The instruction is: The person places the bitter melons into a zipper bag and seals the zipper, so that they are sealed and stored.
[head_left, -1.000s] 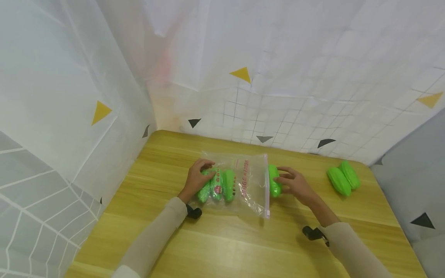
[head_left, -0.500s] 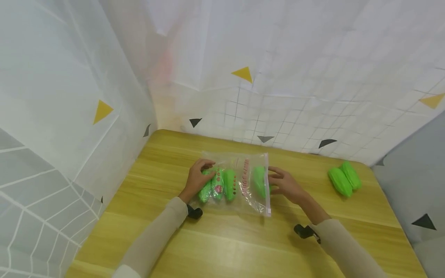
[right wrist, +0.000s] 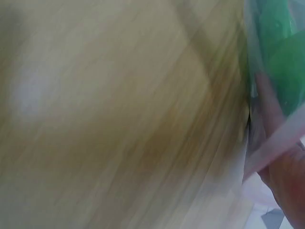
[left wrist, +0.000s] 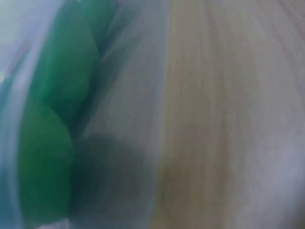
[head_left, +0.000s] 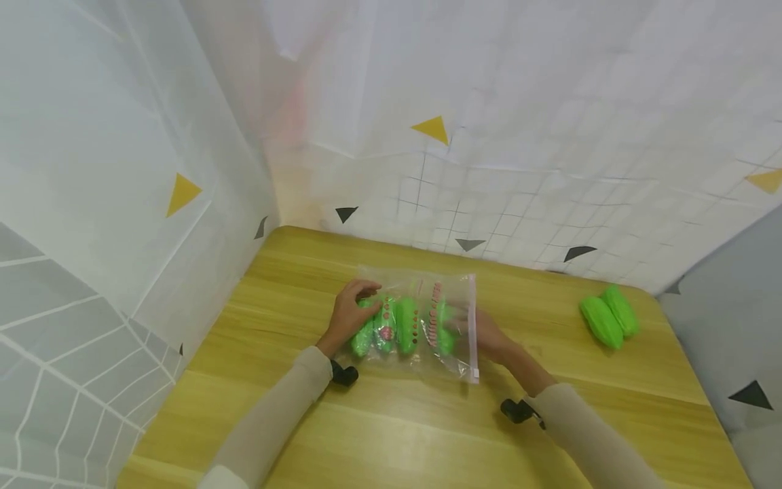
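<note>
A clear zip bag (head_left: pixel 457 360) with pink print lies on the table, its mouth facing right. Inside, three ridged, elongated green pieces (head_left: pixel 406 327) lie side by side toward the left end. My left hand (head_left: pixel 347 318) holds that end, fingers and thumb curved over the leftmost green piece (head_left: pixel 363 339). A fourth green piece (head_left: pixel 445 336) lies further right in the bag. My right hand (head_left: pixel 491 336) reaches through the mouth, its blurred fingers against this piece. In the right wrist view, a straight finger (right wrist: pixel 269 102) lies beside the green piece (right wrist: pixel 288 64), behind the zip strip (right wrist: pixel 276 143).
Two more green pieces (head_left: pixel 601 321) lie together at the right rear of the wooden table (head_left: pixel 427 435). A pale sheet with triangle prints (head_left: pixel 519 204) hangs behind the table's back edge. White net-like lines (head_left: pixel 67 380) mark the grey covering at the left.
My right hand has moved left and entered the bag, carrying the fourth green piece from the mouth to inside. The left hand stays on the bag's left end.
</note>
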Demonstrator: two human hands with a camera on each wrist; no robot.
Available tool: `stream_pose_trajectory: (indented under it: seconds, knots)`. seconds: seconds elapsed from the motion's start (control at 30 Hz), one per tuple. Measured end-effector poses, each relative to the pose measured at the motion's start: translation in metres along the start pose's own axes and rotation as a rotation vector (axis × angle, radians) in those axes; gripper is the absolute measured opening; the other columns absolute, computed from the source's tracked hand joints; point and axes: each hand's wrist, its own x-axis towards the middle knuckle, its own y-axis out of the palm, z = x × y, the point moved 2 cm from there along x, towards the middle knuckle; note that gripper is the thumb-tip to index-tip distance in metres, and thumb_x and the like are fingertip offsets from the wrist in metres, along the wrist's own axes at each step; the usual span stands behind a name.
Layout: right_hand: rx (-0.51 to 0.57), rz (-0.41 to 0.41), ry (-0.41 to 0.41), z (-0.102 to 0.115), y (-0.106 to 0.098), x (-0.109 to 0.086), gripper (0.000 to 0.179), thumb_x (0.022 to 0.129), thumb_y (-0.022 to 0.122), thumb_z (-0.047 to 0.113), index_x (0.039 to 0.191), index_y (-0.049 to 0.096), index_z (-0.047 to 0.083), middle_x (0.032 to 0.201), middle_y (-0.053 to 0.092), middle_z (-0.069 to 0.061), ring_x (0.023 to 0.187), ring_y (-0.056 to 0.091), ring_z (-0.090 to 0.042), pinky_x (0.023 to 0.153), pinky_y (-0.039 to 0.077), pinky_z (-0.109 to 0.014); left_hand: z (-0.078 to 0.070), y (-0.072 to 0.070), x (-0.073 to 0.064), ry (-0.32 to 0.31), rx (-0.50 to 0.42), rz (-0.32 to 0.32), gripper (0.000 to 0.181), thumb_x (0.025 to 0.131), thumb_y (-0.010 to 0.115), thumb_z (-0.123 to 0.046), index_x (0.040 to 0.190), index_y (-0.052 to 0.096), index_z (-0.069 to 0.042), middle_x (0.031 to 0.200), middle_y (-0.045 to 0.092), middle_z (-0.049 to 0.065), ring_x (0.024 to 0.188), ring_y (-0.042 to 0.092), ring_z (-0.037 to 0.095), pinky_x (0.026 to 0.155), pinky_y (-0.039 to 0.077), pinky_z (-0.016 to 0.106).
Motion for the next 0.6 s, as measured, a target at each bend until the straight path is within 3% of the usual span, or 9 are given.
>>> stream_pose_trajectory:
  seconds: [0.1, 0.2, 0.4, 0.6]
  knots:
    - [-0.049, -0.005, -0.071, -0.0023, 0.0039, 0.0033, 0.056, 0.093, 0.065, 0.015, 0.142, 0.043, -0.002, 0.148, 0.040, -0.021, 0.121, 0.052, -0.043, 0.090, 0.053, -0.044, 0.0001, 0.0005, -0.0009, 0.011, 0.001, -0.003, 0.033, 0.084, 0.077, -0.011, 0.116, 0.067, -0.005, 0.111, 0.060, 0.001, 0.102, 0.061, 0.018, 0.092, 0.052, 0.034]
    - [-0.045, -0.022, -0.112, -0.0039, 0.0069, 0.0050, 0.059, 0.092, 0.066, 0.013, 0.143, 0.041, -0.003, 0.143, 0.044, -0.026, 0.120, 0.051, -0.047, 0.091, 0.053, -0.045, -0.0004, 0.0006, -0.0012, 0.025, 0.004, -0.008, 0.033, 0.084, 0.077, -0.011, 0.116, 0.067, -0.006, 0.112, 0.061, 0.002, 0.102, 0.061, 0.019, 0.092, 0.052, 0.035]
    - [0.014, -0.036, -0.103, -0.0025, 0.0091, 0.0048, 0.062, 0.090, 0.067, 0.006, 0.144, 0.038, -0.005, 0.121, 0.056, -0.035, 0.108, 0.059, -0.044, 0.083, 0.056, -0.045, 0.0008, 0.0008, -0.0004, 0.022, 0.025, -0.013, 0.033, 0.084, 0.078, -0.010, 0.115, 0.067, -0.007, 0.112, 0.061, 0.002, 0.102, 0.061, 0.019, 0.091, 0.053, 0.033]
    - [0.033, 0.014, -0.099, 0.0040, 0.0074, 0.0049, 0.059, 0.091, 0.063, 0.001, 0.142, 0.037, -0.011, 0.118, 0.056, -0.038, 0.102, 0.061, -0.043, 0.078, 0.058, -0.049, -0.0005, 0.0005, 0.0009, 0.014, 0.018, -0.010, 0.033, 0.084, 0.077, -0.009, 0.115, 0.067, -0.008, 0.112, 0.061, 0.002, 0.102, 0.061, 0.018, 0.092, 0.052, 0.033]
